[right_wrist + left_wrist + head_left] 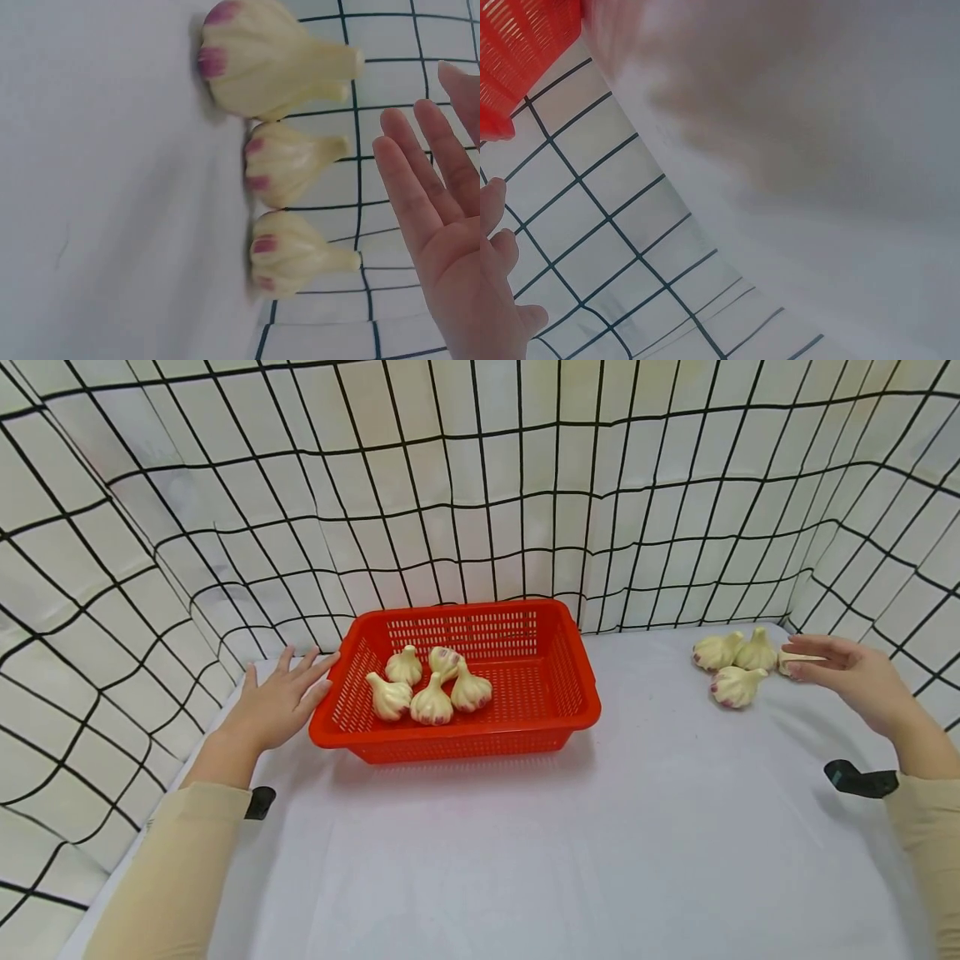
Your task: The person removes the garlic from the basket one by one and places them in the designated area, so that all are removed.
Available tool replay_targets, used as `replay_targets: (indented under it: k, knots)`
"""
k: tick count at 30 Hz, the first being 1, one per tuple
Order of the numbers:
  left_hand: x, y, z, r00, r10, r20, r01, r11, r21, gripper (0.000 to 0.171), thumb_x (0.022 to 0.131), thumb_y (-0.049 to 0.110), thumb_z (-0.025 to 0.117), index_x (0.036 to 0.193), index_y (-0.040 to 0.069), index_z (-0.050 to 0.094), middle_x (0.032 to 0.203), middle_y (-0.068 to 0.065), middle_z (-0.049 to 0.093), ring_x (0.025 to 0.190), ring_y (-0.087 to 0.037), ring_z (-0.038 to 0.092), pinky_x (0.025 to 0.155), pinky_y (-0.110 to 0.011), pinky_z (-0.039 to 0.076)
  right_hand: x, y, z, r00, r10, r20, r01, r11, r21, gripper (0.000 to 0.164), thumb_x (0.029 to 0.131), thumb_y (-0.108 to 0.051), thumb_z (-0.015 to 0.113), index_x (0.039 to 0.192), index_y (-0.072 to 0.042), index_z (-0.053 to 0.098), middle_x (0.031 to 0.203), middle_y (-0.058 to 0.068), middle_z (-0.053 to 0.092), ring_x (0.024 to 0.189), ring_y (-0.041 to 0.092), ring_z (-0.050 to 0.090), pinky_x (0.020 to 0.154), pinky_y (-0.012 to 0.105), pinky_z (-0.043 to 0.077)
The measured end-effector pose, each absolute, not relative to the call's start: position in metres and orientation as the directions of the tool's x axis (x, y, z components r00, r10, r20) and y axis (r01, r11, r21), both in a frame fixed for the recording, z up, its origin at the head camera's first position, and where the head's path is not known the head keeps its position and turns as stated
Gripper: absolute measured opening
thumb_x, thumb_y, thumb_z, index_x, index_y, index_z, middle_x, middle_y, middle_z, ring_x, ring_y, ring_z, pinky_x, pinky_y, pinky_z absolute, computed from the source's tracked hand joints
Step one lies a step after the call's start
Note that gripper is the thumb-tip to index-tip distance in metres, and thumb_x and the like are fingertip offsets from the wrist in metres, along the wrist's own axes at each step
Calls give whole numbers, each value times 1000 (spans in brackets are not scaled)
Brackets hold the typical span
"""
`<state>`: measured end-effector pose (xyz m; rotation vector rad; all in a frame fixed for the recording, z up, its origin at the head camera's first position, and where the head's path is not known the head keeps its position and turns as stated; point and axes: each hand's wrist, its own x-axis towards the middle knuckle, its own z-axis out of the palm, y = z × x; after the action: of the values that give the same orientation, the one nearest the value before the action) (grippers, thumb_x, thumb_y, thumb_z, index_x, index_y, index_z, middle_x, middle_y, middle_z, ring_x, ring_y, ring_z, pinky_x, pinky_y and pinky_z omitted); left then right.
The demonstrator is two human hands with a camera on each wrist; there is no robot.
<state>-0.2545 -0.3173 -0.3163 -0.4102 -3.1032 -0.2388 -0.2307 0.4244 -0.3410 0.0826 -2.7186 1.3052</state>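
A red plastic basket (577, 710) holds several garlic bulbs (431, 702), gathered toward its left side. My left hand (277, 703) is spread flat-fingered at the basket's left end, its fingertips right at the rim. Part of that hand (502, 300) also shows at the edge of the left wrist view, below the basket corner (517, 60). On the right, my right hand (851, 681) hovers beside a small group of garlic bulbs (737, 687) and partly covers one bulb (787, 664). In the right wrist view its fingers (409, 180) are extended, apart from the garlic (292, 165), and hold nothing.
White walls with black netting (480, 485) enclose the back and both sides. A white cloth (480, 860) covers the table. Black wrist devices (861, 779) sit at both sleeve cuffs.
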Motion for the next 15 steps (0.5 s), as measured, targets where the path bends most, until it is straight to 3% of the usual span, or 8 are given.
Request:
replay_targets:
  k: [6,15]
  knots:
    - [-253,-317,-313,-963,270,23,270,951,149,67,110,54,22,164,14,22,166,-27,14,153,-49,-8,110,-74,-17,-233,403,-319,-975,-65,215,-210,603,-769,40,101,-21,68,140,-13,60,113,-34,63,101,-13,61,79,6,43]
    - [-252,-317,-315,-962,272,31,274,950,153,68,109,56,23,164,15,24,166,-27,15,153,-47,-9,109,-75,-17,-239,364,-300,-956,-133,262,-293,484,-825,39,98,-9,70,136,-13,65,115,-22,71,106,-5,66,83,10,49]
